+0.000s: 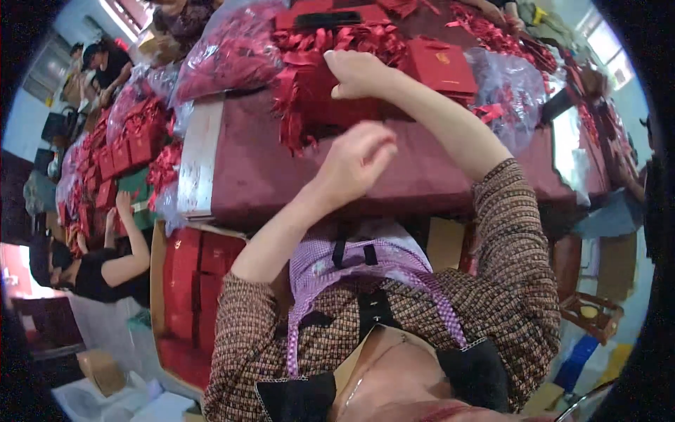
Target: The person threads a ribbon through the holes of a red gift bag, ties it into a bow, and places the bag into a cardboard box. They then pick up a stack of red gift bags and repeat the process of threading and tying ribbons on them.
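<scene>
My right hand [357,74] reaches across the maroon-covered table to a dark red paper bag [327,105] in front of a heap of red ribbons [365,42]. Its fingers are bent together over the top of the bag; what they pinch, if anything, is hidden. Nearer to me, my left hand [355,162] hovers at the table's front edge, apart from the bag, with curled fingers slightly smeared by motion. Whether something small is in it I cannot make out. To the right of the heap stands a finished-looking red gift bag [441,68] with a gold emblem.
Clear plastic sacks [232,60] of red goods flank the heap. A cardboard box [158,295] packed with red bags stands below the table on the left. Another person [105,274] works at the left table, and others are farther back. A wooden stool [590,316] stands at right.
</scene>
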A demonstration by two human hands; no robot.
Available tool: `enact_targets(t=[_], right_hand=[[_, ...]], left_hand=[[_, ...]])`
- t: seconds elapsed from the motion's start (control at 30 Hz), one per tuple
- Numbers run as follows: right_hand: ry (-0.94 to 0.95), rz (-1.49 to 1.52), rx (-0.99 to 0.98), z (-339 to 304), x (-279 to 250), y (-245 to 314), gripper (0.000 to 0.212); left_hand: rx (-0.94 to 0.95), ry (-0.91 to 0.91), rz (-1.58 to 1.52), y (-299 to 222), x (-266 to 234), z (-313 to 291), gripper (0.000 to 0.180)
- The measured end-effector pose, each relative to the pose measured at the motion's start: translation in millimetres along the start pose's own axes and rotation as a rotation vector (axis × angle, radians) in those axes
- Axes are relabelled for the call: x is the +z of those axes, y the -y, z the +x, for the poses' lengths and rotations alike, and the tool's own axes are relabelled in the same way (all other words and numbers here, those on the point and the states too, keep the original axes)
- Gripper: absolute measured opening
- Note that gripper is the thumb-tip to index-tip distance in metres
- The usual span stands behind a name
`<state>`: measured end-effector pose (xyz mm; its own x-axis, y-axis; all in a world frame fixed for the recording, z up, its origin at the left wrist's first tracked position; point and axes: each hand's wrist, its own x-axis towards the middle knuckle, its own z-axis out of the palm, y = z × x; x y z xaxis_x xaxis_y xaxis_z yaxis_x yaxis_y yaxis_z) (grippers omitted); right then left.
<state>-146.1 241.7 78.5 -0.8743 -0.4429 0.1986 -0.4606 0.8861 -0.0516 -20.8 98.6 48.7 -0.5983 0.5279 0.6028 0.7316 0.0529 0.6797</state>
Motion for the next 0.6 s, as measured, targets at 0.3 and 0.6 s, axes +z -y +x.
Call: enact_targets(t=[0.3, 0.6], right_hand=[[0.105, -0.047, -0.011, 10, -10, -6, 0.049], [0.096, 0.656, 0.473, 26, -33, -58, 0.043]], left_hand=[[0.041, -0.140, 0.876, 88, -59, 61, 0.079], [-0.436, -0.444, -0.122, 86, -97, 36, 0.055]])
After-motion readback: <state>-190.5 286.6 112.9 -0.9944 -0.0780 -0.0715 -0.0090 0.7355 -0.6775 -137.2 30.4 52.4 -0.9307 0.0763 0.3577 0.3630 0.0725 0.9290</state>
